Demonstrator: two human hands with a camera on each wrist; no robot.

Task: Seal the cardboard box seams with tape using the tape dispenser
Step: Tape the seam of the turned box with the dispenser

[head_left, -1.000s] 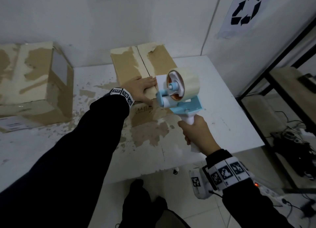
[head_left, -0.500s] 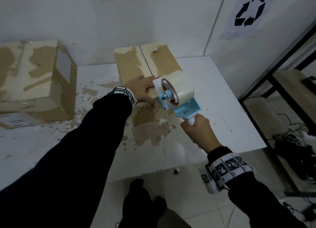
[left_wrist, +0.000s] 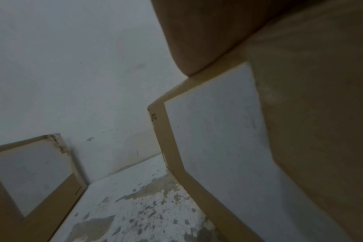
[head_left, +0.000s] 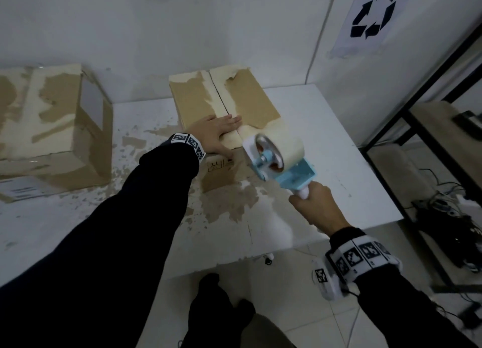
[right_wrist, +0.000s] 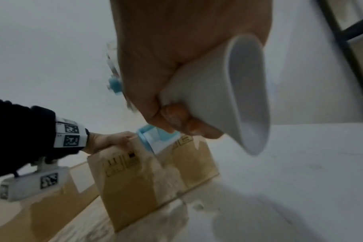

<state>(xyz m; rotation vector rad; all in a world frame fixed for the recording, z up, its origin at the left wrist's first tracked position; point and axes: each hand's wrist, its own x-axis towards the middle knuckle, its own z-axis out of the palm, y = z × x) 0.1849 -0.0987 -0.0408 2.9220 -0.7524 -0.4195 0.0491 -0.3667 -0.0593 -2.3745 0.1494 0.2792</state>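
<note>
While the left hand (head_left: 217, 132) lies flat on the cardboard box (head_left: 224, 107) at frame centre | right hand (head_left: 314, 208) clenches the tape dispenser (head_left: 280, 159) handle | advice: land its mouth square on the seam (head_left: 221, 101), press, pull steadily.

Tape dispenser (head_left: 280, 162) nose hid the seam's near end; right hand (right_wrist: 176, 65) blurred, cropped at top edge.

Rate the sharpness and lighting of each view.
Head view: dim but fairly sharp, wide-angle bend at the edges, slight smear on the dispenser. Left wrist view: dark, soft, the box close and half in shadow. Right wrist view: the right hand fills the frame, motion blur throughout, the handle smeared.
</note>
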